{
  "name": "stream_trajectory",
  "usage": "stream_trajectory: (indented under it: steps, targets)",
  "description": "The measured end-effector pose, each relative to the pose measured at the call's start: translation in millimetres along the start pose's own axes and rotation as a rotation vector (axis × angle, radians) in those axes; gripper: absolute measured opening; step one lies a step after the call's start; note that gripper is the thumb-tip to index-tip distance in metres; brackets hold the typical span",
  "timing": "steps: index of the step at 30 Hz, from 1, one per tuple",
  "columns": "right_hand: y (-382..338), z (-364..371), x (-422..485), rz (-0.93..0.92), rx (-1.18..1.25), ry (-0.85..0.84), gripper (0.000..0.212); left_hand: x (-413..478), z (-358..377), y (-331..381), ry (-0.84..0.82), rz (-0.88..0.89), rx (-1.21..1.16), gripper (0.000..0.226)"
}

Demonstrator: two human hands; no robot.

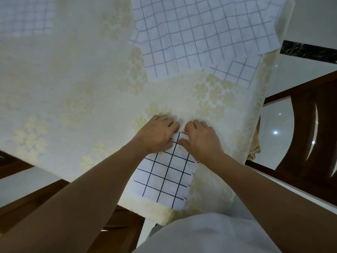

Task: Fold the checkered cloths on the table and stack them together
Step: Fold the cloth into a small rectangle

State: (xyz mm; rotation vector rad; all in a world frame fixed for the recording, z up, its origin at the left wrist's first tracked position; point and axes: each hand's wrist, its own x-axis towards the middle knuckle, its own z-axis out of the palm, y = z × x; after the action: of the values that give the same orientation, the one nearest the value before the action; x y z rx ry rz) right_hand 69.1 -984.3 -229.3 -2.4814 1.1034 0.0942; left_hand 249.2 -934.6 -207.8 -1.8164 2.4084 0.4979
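A folded white cloth with dark grid lines (165,177) lies near the front edge of the table. My left hand (157,134) and my right hand (202,141) sit side by side at its far edge. Each thumb lies on top of the cloth and the fingers curl over the edge, pinching it. Farther back on the right, a larger checkered cloth with paler lines (191,33) lies spread out, with the corner of another checkered cloth (238,73) sticking out beneath it. A faint checkered cloth (27,17) lies at the far left.
The table wears a cream floral tablecloth (73,79) that hangs over the right edge. Dark wooden chairs stand at the right (310,110) and at the lower left (27,207). Glossy pale floor (280,128) shows around the table.
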Motion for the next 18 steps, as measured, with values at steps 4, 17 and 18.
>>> stream_trajectory:
  steps: [4,17,18]
  targets:
    - [-1,-2,2,0.010,-0.023,-0.047,0.038,1,2,-4,-0.013,0.034,0.027,0.025]
    - [13,-34,21,-0.086,-0.001,-0.072,0.015,21,-6,-6,0.120,0.026,-0.045,0.013]
    - [16,-39,25,-0.079,-0.008,-0.067,0.013,25,-9,-6,0.122,0.021,-0.042,0.013]
